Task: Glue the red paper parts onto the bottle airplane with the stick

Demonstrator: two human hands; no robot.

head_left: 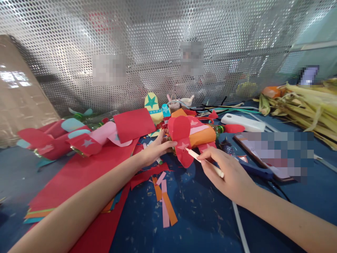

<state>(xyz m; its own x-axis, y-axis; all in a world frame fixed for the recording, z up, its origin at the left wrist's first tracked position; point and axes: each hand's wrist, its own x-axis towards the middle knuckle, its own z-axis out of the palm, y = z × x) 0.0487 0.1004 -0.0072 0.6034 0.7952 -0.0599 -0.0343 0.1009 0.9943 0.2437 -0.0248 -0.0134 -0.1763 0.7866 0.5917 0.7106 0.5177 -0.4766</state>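
A toy plane (202, 136), made from a bottle wrapped in orange, red and pink paper, lies on the blue table. My left hand (158, 148) grips its near left end, with fingers partly hidden behind the red paper. Between the fingers of my right hand (228, 172) is a white marker (194, 154), its tip at a pink star (182, 147) on the plane's red tail piece. Another marker with a green end (159, 161) lies under my left hand. Orange and pink paper strips (165, 202) are scattered in front.
Large red paper sheets (84, 172) lie beneath my left forearm. Other red paper planes (84, 142) stand at the left. A phone (268, 154), a white glue gun or similar tool (243, 123) and corn husks (302, 105) are at the right. A perforated metal panel (158, 42) rises behind.
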